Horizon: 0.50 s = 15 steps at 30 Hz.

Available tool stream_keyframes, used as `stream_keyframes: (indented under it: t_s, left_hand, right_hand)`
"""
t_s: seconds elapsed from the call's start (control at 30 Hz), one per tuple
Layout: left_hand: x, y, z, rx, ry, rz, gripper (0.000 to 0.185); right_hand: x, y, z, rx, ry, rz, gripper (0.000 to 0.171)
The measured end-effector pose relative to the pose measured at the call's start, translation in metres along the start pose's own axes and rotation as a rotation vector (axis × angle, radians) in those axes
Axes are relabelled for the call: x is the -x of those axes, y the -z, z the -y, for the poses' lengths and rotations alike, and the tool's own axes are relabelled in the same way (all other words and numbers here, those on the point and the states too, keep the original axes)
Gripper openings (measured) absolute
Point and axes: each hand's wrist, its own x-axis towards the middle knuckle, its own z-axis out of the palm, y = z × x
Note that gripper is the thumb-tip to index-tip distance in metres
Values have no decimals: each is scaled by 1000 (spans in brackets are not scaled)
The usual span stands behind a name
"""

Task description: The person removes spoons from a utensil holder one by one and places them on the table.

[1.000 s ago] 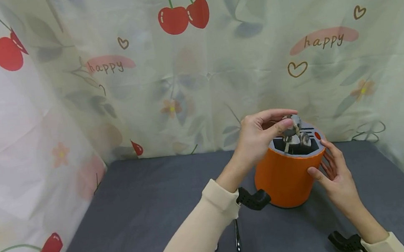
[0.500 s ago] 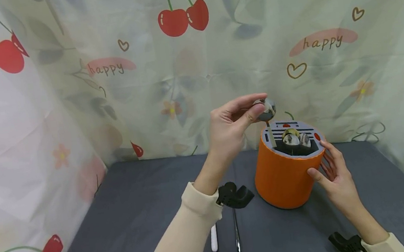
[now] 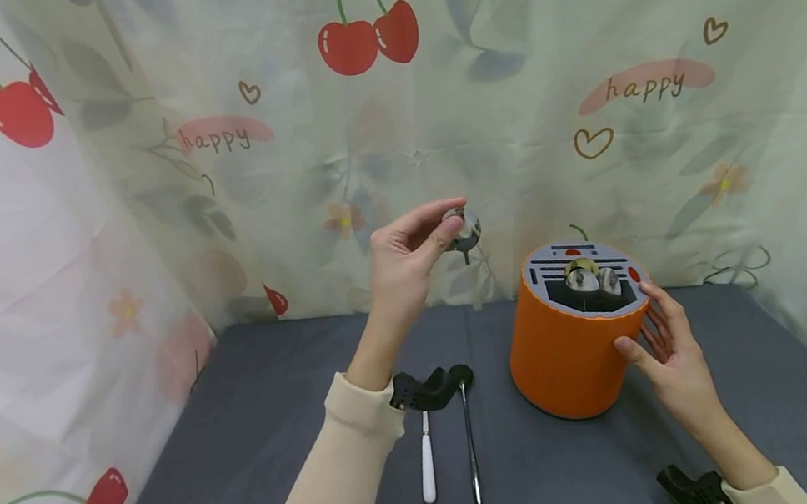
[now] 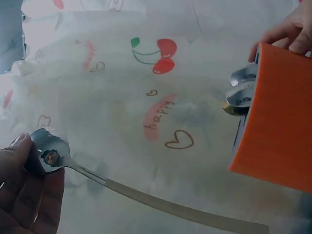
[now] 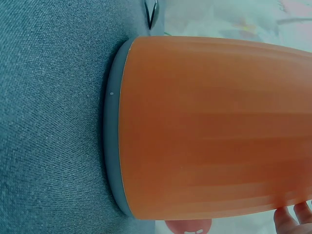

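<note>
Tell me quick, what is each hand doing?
Left hand: pinches a spoon by its bowl.
Right hand: open, fingers resting against the orange holder.

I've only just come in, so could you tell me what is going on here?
A person's left hand pinches a metal spoon by its bowl, holding it in the air beside an orange holder. The right hand rests against the holder's side. More spoons stand inside it, and two utensils lie on the grey table.

A makeshift tabletop recording booth

I see cherry-print curtains (image 3: 134, 150) walling in a grey cloth-covered table (image 3: 260, 438), with cutlery laid out.
</note>
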Motion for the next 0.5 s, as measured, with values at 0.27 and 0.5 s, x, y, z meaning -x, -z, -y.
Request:
stream_keyframes:
  t_s: [0.27,0.5]
  left_hand:
    - [16,32,18,-64,135,-11,25]
    - [34,60,34,-115,270,-29,28]
  right_hand:
    - [-1,-1,-1,4,2,-2,82]
    - [0,0,0,6,0,-6,81]
